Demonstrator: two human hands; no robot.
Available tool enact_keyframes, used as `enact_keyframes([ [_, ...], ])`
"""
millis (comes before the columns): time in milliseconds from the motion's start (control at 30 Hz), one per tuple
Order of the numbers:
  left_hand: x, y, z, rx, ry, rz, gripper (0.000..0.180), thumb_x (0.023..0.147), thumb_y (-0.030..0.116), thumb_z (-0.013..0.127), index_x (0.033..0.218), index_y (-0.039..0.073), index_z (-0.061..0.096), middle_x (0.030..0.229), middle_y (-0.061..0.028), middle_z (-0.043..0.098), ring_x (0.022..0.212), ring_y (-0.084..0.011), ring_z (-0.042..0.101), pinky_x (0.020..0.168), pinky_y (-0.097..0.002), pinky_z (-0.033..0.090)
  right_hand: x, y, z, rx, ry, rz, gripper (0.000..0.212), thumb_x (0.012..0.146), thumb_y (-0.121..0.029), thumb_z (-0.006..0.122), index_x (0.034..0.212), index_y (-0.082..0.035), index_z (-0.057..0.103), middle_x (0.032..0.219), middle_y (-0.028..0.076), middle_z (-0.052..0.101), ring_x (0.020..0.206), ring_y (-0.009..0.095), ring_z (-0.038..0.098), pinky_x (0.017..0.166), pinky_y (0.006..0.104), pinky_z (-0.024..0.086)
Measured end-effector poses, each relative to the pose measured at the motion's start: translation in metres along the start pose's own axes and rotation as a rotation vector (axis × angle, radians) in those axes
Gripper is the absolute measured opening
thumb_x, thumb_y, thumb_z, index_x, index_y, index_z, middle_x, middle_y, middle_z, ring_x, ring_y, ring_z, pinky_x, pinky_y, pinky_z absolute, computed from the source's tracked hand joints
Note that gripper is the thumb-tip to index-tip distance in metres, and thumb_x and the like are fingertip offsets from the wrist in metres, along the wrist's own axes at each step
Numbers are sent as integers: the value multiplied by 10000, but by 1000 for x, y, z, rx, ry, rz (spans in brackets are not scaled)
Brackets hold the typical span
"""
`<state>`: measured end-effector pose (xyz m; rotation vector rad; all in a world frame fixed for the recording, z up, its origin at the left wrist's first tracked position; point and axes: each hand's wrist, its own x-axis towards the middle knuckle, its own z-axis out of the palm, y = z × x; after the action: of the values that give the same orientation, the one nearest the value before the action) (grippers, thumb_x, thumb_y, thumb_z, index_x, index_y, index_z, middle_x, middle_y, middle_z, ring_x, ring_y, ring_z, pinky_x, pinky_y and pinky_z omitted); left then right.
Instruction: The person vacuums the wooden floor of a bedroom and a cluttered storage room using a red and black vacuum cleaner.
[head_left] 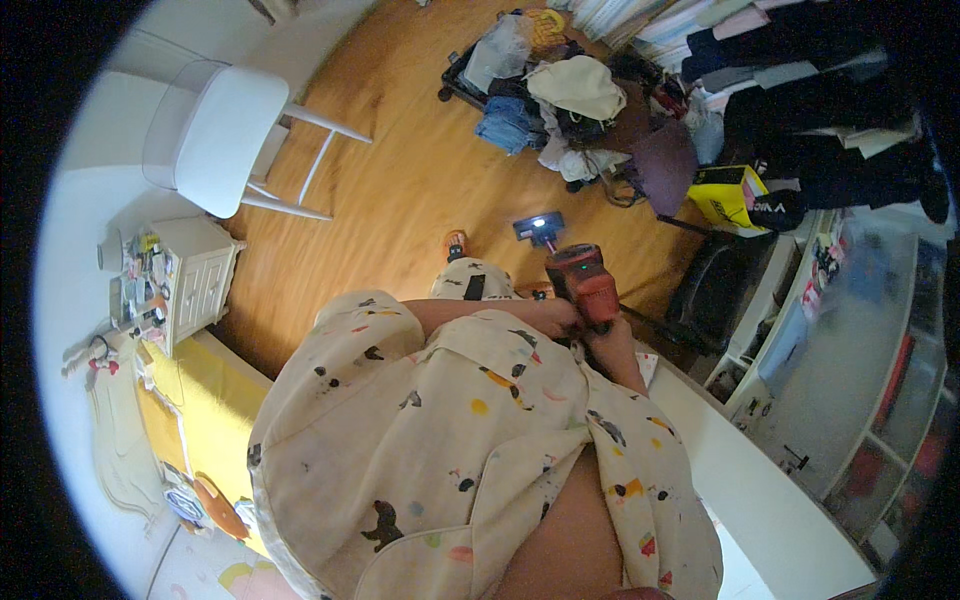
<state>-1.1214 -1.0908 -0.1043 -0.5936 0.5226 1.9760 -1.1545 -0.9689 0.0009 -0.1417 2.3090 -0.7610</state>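
Note:
A red cordless stick vacuum cleaner (585, 283) is held upright in front of my body. Its floor head (540, 227), dark blue with a bright light on it, rests on the wooden floor beyond my feet. My right hand (611, 345) is closed round the handle behind the red body. Against the handle's left side, my left hand (560, 318) is closed too, its fingertips partly hidden. The tube shows only as a short purple piece between body and head. A cream patterned garment (480, 400) covers me and fills the lower middle.
White chair (235, 140) at the far left; white cabinet (205, 275) and yellow-covered bed (210, 390) at the left. A heap of bags and clothes (575, 90) lies at the back. Right: yellow bag (725, 197), black chair (715, 290), white desk (745, 475).

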Motion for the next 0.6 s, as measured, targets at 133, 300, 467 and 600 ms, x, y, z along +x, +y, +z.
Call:
enact_keyframes([
  [133, -19, 7, -13, -25, 2, 41, 205, 777, 147, 477, 978, 105, 478, 970, -46, 504, 897, -171, 471, 775, -316, 388, 18, -14, 18, -53, -9, -70, 321, 566, -174, 643, 783, 39, 541, 685, 195, 564, 677, 298, 570, 592, 359, 422],
  [300, -43, 13, -34, -68, 16, 119, 234, 774, 150, 479, 1003, 105, 473, 997, -48, 503, 921, -175, 467, 793, -318, 382, 27, -65, 30, -105, -15, -148, 337, 542, -172, 652, 777, 42, 541, 673, 197, 563, 652, 292, 566, 587, 349, 425],
  [467, -65, 19, -51, -125, 35, 185, 263, 770, 152, 482, 1028, 105, 468, 1024, -51, 501, 946, -180, 463, 811, -319, 375, 43, -70, 55, 1, -88, -194, 307, 549, -152, 646, 766, 41, 546, 667, 193, 571, 659, 231, 582, 570, 336, 428],
  [600, -80, 23, -63, -174, 56, 255, 286, 768, 155, 484, 1048, 104, 464, 1045, -53, 499, 965, -183, 460, 825, -321, 370, 54, -75, 72, 15, -108, -251, 299, 558, -130, 644, 790, 34, 550, 681, 176, 583, 667, 208, 583, 575, 331, 430],
])
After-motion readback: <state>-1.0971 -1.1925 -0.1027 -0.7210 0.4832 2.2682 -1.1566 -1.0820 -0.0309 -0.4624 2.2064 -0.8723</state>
